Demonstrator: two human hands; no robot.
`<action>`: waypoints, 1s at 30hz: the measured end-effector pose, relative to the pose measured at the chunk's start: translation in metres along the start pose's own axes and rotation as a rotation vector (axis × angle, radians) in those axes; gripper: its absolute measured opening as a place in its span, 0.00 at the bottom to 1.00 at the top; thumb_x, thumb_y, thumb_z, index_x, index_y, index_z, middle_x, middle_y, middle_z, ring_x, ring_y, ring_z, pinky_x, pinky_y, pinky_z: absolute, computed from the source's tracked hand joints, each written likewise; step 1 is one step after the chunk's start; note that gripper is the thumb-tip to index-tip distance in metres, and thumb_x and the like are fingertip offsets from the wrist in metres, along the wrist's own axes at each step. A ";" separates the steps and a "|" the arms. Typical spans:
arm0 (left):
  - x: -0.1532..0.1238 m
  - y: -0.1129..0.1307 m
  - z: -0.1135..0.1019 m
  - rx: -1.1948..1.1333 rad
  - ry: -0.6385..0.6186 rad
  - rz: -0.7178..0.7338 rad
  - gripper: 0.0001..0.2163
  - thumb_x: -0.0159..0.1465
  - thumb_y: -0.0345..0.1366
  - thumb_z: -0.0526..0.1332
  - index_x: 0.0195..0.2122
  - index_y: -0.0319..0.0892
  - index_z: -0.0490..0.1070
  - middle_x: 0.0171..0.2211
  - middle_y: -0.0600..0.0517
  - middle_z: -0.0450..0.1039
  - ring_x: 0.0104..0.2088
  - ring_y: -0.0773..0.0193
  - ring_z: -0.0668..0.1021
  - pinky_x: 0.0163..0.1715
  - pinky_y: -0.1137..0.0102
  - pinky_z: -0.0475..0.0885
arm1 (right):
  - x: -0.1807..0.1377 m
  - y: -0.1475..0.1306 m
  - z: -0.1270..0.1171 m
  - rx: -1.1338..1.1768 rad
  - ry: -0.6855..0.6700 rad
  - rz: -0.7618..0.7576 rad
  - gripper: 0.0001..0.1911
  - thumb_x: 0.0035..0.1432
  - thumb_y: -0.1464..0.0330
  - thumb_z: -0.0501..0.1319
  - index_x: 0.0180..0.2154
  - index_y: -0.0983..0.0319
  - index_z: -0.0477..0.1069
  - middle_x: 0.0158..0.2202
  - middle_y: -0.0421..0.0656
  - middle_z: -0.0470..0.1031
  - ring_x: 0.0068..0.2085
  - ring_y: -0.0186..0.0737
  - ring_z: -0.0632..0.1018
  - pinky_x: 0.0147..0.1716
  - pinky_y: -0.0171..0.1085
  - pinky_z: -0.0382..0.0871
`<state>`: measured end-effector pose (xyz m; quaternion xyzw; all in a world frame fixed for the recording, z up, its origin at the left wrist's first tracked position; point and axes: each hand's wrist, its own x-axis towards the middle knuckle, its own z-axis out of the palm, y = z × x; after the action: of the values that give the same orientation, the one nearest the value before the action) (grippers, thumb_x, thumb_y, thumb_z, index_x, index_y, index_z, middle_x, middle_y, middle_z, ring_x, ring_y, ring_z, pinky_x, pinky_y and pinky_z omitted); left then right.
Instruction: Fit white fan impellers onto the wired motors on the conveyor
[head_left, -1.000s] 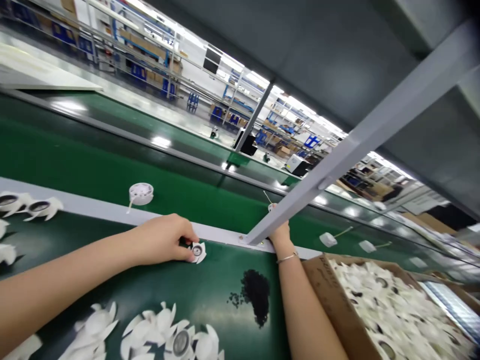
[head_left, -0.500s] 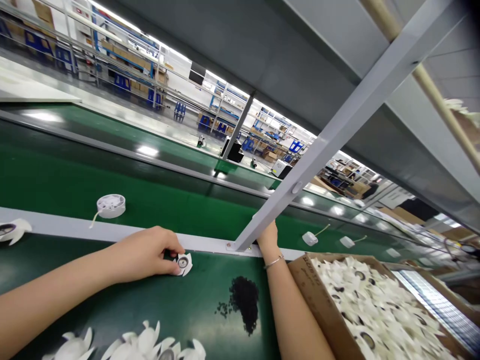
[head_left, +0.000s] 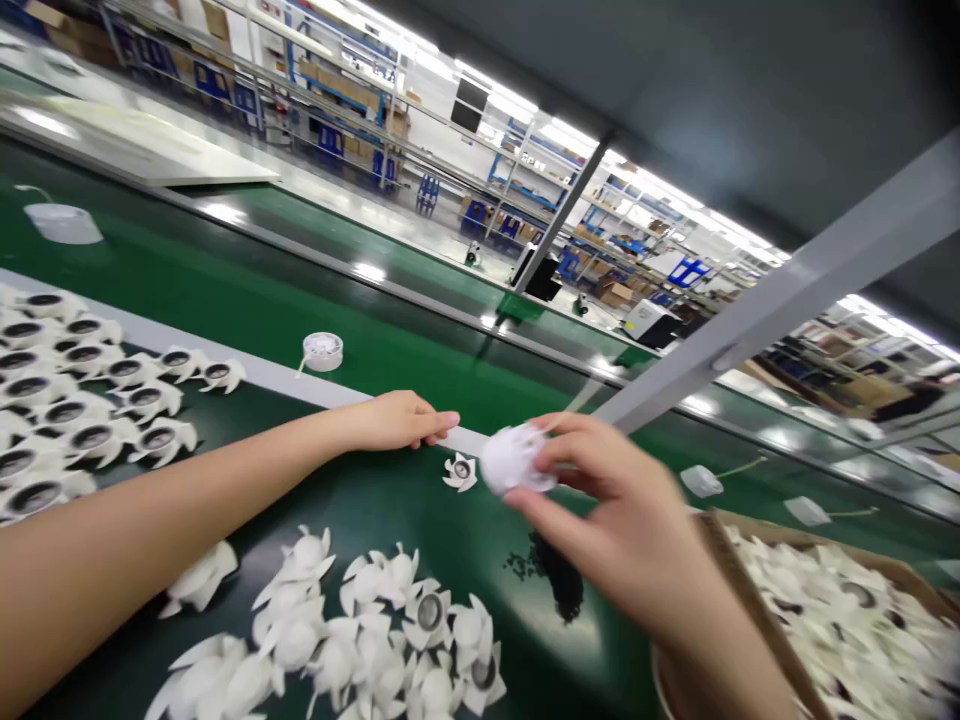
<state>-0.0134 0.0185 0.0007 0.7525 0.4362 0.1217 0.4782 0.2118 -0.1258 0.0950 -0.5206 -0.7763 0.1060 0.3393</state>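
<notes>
My right hand [head_left: 607, 500] grips a round white fan housing [head_left: 514, 460] with a pale wire, slightly blurred, above the bench. Beside it, a small white fan impeller [head_left: 460, 472] lies on the green surface with its hub facing up. My left hand [head_left: 401, 420] hovers by the grey rail, left of that impeller. Its fingers are curled together, and nothing shows in them. Under the right hand is a pile of small black pieces [head_left: 559, 580], partly covered by the hand.
Rows of white impellers [head_left: 90, 438] lie at left, with a loose heap [head_left: 367, 650] in front. A cardboard box [head_left: 742, 600] of impellers stands at right. Beyond the rail [head_left: 277, 378], another fan housing [head_left: 322, 351] sits on the green belt. A grey post [head_left: 787, 270] slants across the right.
My left hand has let go of the impeller, which now lies on the bench. My right hand has come back from behind the post with a fan housing. The view has shifted.
</notes>
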 end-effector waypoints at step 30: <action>0.002 -0.005 0.012 0.064 0.115 -0.029 0.24 0.49 0.61 0.67 0.36 0.45 0.79 0.33 0.53 0.79 0.32 0.60 0.77 0.28 0.73 0.64 | 0.035 0.056 0.070 0.066 -0.417 0.194 0.12 0.41 0.73 0.78 0.30 0.59 0.79 0.38 0.38 0.73 0.39 0.36 0.76 0.38 0.32 0.68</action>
<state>-0.0079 0.0138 -0.0104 0.7528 0.4773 0.1437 0.4299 0.2006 -0.0572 0.0277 -0.5483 -0.7720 0.2687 0.1764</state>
